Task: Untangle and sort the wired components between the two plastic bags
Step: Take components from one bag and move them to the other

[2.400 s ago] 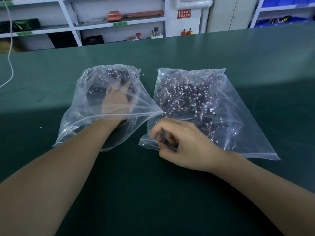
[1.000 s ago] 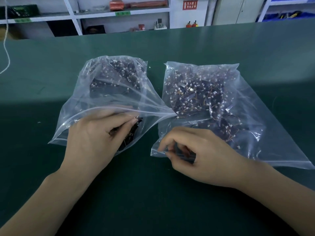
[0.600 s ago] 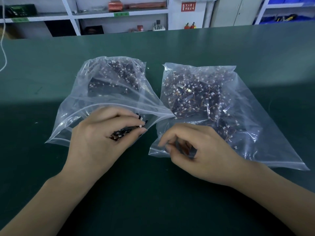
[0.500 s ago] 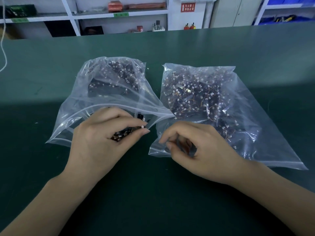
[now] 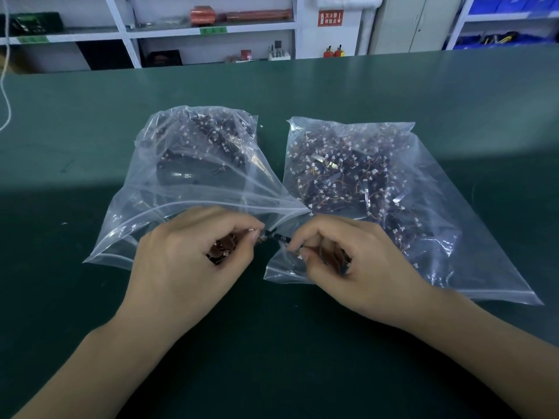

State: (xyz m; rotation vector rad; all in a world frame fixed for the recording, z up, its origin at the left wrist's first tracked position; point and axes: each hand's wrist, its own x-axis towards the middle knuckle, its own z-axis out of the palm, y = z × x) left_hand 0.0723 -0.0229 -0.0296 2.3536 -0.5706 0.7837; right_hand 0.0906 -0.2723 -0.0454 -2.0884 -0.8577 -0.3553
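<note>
Two clear plastic bags lie side by side on the green table. The left bag holds dark wired components with white connectors; the right bag holds a fuller tangle of the same. My left hand grips a small bunch of wired components at the left bag's mouth. My right hand holds another few at the right bag's near corner. Between my fingertips stretches one dark component, pinched from both sides.
The green table spreads wide around the bags. A white cable hangs at the far left edge. White shelving with boxes and tools stands beyond the table's far edge.
My left hand has come out of the left bag with a bunch of components. It has moved right to meet my right hand, and both now pinch one piece between the bags.
</note>
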